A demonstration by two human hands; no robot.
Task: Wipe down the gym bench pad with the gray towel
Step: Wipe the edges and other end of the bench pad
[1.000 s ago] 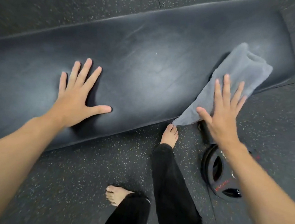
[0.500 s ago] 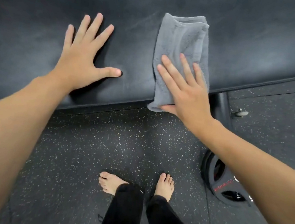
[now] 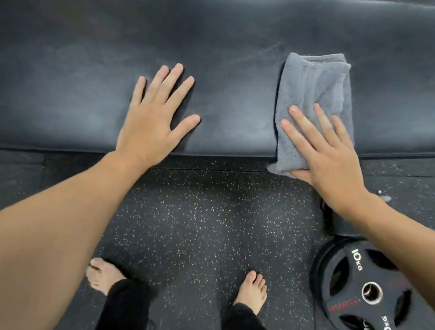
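Observation:
The black gym bench pad (image 3: 88, 49) runs across the upper part of the view. A folded gray towel (image 3: 314, 89) lies on it at the right, its near end hanging over the pad's front edge. My right hand (image 3: 326, 155) presses flat on the towel's near half, fingers spread, with the thumb tucked under the hanging end. My left hand (image 3: 154, 117) rests flat on the bare pad to the left, fingers apart, holding nothing.
A black 10 kg weight plate (image 3: 361, 292) leans against the bench leg (image 3: 339, 225) at the lower right. My bare feet (image 3: 253, 291) stand on speckled rubber flooring (image 3: 199, 217) just in front of the bench.
The towel, under my right hand, slid left from the pad's right end; the pad now looks level. My feet now stand apart. My left hand stays planted on the pad.

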